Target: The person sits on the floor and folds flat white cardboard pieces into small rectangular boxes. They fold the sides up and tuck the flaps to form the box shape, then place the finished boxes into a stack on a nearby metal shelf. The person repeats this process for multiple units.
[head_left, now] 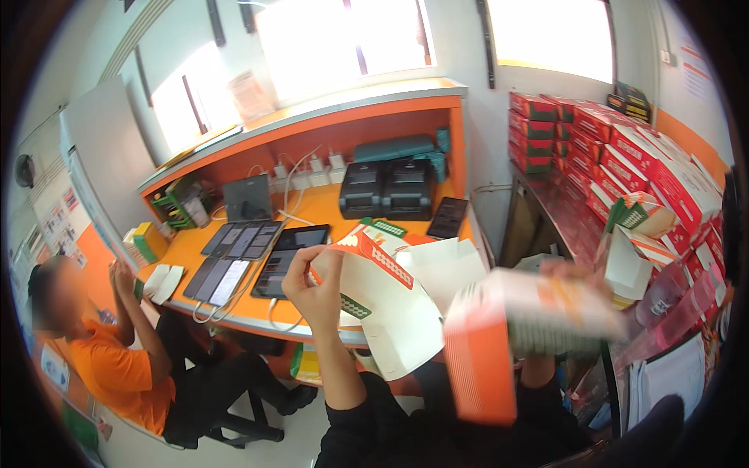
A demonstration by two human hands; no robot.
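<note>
My left hand [310,290] pinches the red-edged rim of an unfolded paperboard carton [396,316], which is white inside with red and green patterned flaps. To the right, a second carton [477,355], folded into a box shape in orange, white and green, is smeared by motion. My right hand [576,274], blurred too, grips that box at its far side; part of the hand is hidden behind it. The two cartons hang close together in front of the desk edge. Whether they touch, I cannot tell.
Several phones [230,281], a tablet [290,261], white cables and two black devices [386,189] occupy the orange desk [181,248]. Red boxes [597,148] stack on the right-hand table, near more open cartons [628,261]. At left, a person in an orange shirt [117,370] sits.
</note>
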